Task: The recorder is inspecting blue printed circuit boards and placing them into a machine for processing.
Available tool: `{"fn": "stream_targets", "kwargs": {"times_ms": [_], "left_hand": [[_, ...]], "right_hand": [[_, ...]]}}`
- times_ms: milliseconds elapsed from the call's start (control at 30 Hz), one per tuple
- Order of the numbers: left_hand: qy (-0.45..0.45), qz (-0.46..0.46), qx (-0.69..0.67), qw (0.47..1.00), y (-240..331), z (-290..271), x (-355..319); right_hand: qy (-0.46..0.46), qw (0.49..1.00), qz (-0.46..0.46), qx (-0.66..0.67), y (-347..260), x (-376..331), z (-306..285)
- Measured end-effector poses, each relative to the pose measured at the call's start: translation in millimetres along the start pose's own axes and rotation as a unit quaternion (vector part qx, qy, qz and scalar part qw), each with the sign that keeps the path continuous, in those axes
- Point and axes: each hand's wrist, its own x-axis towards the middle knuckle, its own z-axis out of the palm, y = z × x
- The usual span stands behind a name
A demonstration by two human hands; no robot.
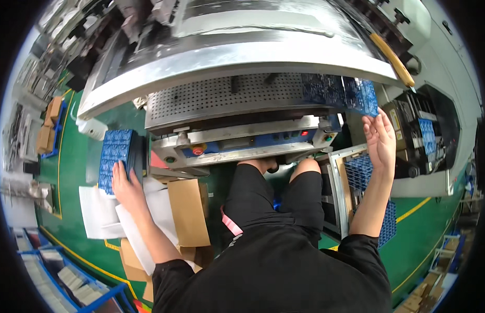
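On the left, my left hand (129, 189) lies with its fingers extended on the near part of a stack of blue circuit boards (117, 147). My right hand (381, 140) is raised at the right, its fingertips closed on the near corner of a blue circuit board panel (365, 97). That panel reaches over the right end of a perforated metal bed (216, 101), and part of it is hidden beneath the metal-framed screen (242, 56).
A control panel with a red button (198, 151) runs along the machine's front. A yellow-handled tool (392, 58) leans at the screen frame's right corner. Opened cardboard (187, 214) and white sheets (99, 214) lie lower left. A blue rack (359, 172) stands right of my legs.
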Motion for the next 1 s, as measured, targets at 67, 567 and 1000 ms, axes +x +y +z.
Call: {"fn": "stream_targets", "kwargs": {"times_ms": [67,567,1000], "left_hand": [[-0.015,0.006,-0.080,0.997,8.0,-13.2,6.9],[0.204,0.165,-0.276,0.925,44.9,-113.7,-12.2],[0.036,0.419,-0.309,0.853,212.8,-101.5,28.2]], "right_hand": [[0.015,1.000,0.002,0.003,8.0,-7.1,-20.3],[-0.040,0.974,-0.081,-0.209,18.9,-51.9,37.9],[-0.264,0.941,0.211,-0.007,4.2,-90.1,89.2]]}}
